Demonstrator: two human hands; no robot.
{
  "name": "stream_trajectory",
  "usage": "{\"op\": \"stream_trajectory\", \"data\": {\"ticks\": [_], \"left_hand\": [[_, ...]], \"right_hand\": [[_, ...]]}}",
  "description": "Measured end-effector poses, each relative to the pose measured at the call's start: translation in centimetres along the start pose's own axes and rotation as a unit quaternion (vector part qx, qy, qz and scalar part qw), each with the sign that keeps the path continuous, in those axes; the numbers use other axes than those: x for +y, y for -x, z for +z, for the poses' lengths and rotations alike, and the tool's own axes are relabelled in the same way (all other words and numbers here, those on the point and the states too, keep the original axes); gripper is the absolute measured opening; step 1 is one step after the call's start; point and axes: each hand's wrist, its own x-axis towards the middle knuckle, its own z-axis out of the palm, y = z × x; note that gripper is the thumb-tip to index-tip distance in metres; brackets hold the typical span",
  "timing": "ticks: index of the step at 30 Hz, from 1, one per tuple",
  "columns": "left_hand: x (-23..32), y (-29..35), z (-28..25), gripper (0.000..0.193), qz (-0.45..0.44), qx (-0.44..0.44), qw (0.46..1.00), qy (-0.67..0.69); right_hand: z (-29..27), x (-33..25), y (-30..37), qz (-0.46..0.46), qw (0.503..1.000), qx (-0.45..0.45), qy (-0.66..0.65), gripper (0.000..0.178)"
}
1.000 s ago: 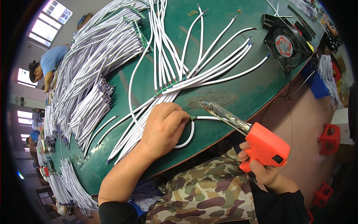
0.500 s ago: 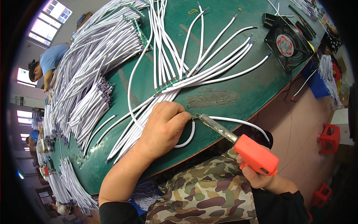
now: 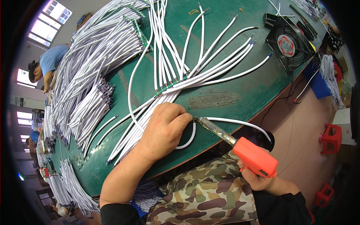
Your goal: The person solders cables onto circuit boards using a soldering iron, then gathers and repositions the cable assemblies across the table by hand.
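Observation:
My left hand (image 3: 167, 129) is closed in a pinch over the green table (image 3: 168, 163), its fingertips on a small green circuit board, mostly hidden. From that spot one white cable (image 3: 240, 121) runs off to the right, and another white cable (image 3: 194, 134) curls down beneath the hand. My right hand (image 3: 258, 179) grips a soldering iron (image 3: 255, 155) with a red pistol-shaped handle. Its metal tip touches or nearly touches the work at my left fingertips. White cables (image 3: 131, 131) lie under my left hand, and others are joined to a green board strip (image 3: 170, 87) beyond it.
A big heap of white cables (image 3: 90, 56) covers the table's left side. A black fan (image 3: 287, 45) stands at the far right, near the table edge. Red stools (image 3: 330, 138) are on the floor to the right. Another person (image 3: 52, 62) bends over at the far left.
The soldering iron has shifted slightly left, bringing its tip closer to my left fingertips. My left hand stays in place, still pinching.

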Motion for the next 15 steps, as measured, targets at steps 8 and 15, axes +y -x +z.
{"op": "stream_trajectory", "data": {"ticks": [8,15], "left_hand": [[0.1,0.0,-0.2,0.029,-0.002,-0.007,1.0,-0.005],[0.1,0.0,-0.2,0.031,0.0,-0.007,1.0,-0.004]], "right_hand": [[0.1,1.4,0.7,-0.046,0.998,0.005,0.043,0.043],[-0.1,1.3,0.5,-0.094,0.991,-0.018,0.097,0.054]]}}
